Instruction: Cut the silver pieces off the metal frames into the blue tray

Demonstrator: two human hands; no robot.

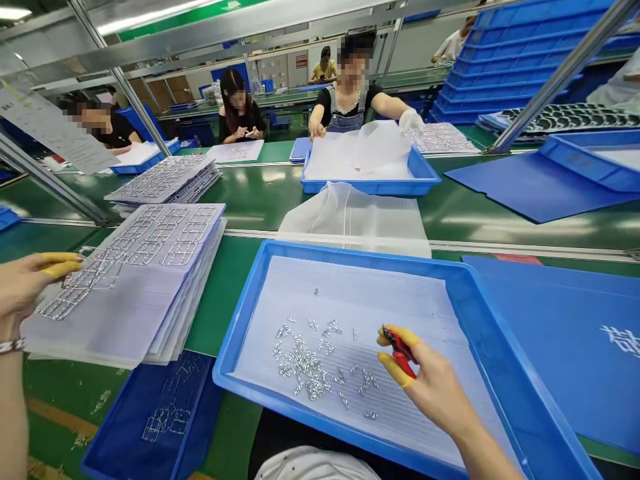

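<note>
My left hand [43, 280], with yellow finger covers, pinches the end of a silvery sprue frame [103, 270] above a stack of sheets [165, 293] at the left. More such frames lie in rows on the top sheet. Over the blue tray [480, 373], my right hand [425, 373] is closed around red-handled nippers [401, 351], their dark jaws pointing up and left. A heap of small shiny silver parts [305, 367] lies on the tray's white liner, with several loose ones scattered around it. Their exact kind is too small to tell.
A lower dark blue bin [150, 413] holds sprue scraps. Blue sheets [565, 333] lie at the right, and a plastic sheet [355, 217] lies beyond the tray. A co-worker [350, 93] opposite handles a white sheet over another blue tray [370, 185]. Metal posts [560, 77] rise at both sides.
</note>
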